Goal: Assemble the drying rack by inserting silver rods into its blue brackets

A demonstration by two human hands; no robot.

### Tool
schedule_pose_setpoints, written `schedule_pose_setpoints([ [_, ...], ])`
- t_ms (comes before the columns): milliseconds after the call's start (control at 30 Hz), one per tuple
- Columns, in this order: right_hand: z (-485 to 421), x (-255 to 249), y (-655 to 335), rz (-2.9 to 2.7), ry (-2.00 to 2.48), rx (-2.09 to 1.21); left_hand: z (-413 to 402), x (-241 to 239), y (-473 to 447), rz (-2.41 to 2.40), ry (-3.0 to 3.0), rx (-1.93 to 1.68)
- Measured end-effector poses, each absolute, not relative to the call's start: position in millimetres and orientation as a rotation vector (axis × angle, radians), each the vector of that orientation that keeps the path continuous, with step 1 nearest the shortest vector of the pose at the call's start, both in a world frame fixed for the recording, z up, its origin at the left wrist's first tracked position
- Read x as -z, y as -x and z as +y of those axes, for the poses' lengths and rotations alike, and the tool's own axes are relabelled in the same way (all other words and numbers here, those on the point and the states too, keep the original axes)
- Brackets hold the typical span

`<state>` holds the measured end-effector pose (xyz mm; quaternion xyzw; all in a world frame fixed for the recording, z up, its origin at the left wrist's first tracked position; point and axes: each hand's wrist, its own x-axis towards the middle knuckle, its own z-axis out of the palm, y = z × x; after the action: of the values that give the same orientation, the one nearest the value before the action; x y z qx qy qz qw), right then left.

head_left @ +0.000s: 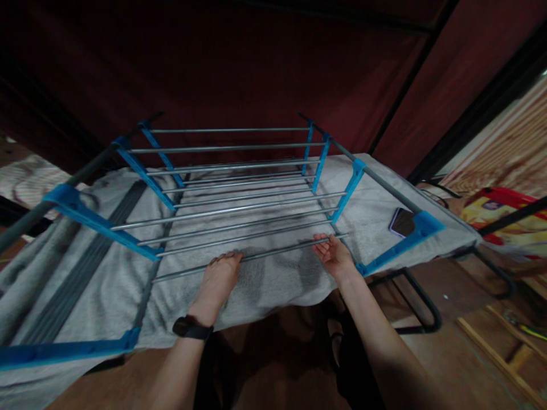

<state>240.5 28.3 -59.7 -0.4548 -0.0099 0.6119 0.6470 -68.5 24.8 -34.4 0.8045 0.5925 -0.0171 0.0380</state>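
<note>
A rack of grey metal tubes and blue plastic brackets lies on a grey blanket. Both hands are on a loose-looking metal tube (277, 250) at the rack's near side. My left hand (222, 273), with a dark watch on its wrist, is closed over the tube from above. Palm up, my right hand (333, 254) has its fingers curled round the tube near its right end. Past the hands, several tubes span between blue brackets (348, 191). The nearest brackets, a left one (68, 350) and a right one (401, 245), stand either side of the held tube.
A phone (401, 222) lies on the grey blanket (273, 287), by the right bracket. Several grey tubes (85, 262) lie side by side at left. A dark red panel (239, 68) rises behind. Red-yellow packaging (508, 219) and a wooden frame (499, 353) are at right.
</note>
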Motion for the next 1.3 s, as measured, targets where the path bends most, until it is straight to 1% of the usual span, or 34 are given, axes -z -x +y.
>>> schedule_pose_setpoints([
  [233, 33.4, 58.9, -252.9, 0.026, 1.050, -1.312, 26.9, 26.0, 75.0, 1.884, -2.392, 0.021],
  [367, 33.5, 60.3, -262.7, 0.029, 1.069, -1.294, 27.1, 26.6, 86.9, 1.937, -2.347, -0.090],
  [467, 33.1, 62.4, -269.6, 0.017, 1.084, -1.283, 25.7, 31.3, 99.8, 2.080, -2.281, -0.308],
  [633, 33.2, 63.5, -275.8, 0.003, 1.130, -1.257, 21.1, 32.2, 120.8, 2.443, -1.980, -0.809],
  [767, 32.6, 61.4, -275.9, 0.007, 1.145, -1.243, 22.1, 24.5, 133.3, 2.551, -1.699, -1.042],
  [900, 33.5, 62.5, -275.0, 0.002, 1.144, -1.245, 29.1, 21.2, 141.6, 2.278, -1.294, -1.412],
  [1000, 35.4, 66.1, -273.8, -0.006, 1.145, -1.251, 31.9, 24.3, 143.9, 1.925, -0.789, -1.746],
  [1067, 36.7, 68.4, -271.9, -0.019, 1.147, -1.252, 31.1, 26.4, 145.1, 1.697, -0.477, -1.886],
  [1167, 37.9, 69.7, -267.0, -0.034, 1.159, -1.252, 28.1, 25.9, 147.8, 1.516, -0.195, -1.971],
  [1300, 38.0, 68.4, -258.0, -0.027, 1.166, -1.262, 24.2, 19.8, 150.6, 1.444, -0.117, -1.968],
])
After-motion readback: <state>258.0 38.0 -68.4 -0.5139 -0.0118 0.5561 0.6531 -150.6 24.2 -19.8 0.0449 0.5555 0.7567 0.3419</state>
